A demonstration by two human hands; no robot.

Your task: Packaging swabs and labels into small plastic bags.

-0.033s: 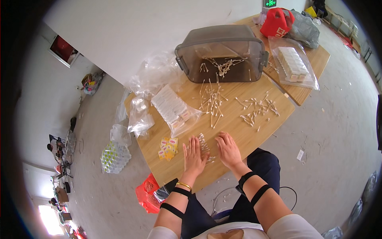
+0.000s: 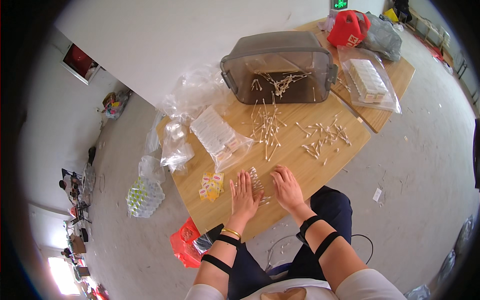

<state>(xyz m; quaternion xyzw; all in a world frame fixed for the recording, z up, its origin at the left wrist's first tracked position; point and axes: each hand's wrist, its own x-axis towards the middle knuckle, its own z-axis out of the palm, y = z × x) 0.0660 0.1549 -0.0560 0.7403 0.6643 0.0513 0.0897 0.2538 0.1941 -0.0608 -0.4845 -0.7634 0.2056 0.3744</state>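
Observation:
My left hand [image 2: 243, 194] lies flat on the table, fingers stretched out, partly covering a row of cotton swabs [image 2: 256, 181] lined up side by side. More swab tips show by its thumb. To the right of that row, my right hand [image 2: 286, 189] rests on the wood with fingers loosely bent and no swab visible in it. Small yellow and white packets [image 2: 211, 186] lie left of my left hand. Beyond my hands are two loose heaps of swabs, one in the middle [image 2: 269, 125] and one at the right [image 2: 325, 137].
A grey translucent bin [image 2: 275, 42] lies on its side at the back, swabs inside. A clear bag of white packs [image 2: 215, 132] and crumpled plastic bags [image 2: 192, 95] occupy the left. A second table [image 2: 390, 92] holds another bagged pack [image 2: 367, 80] and a red bag [image 2: 347, 30].

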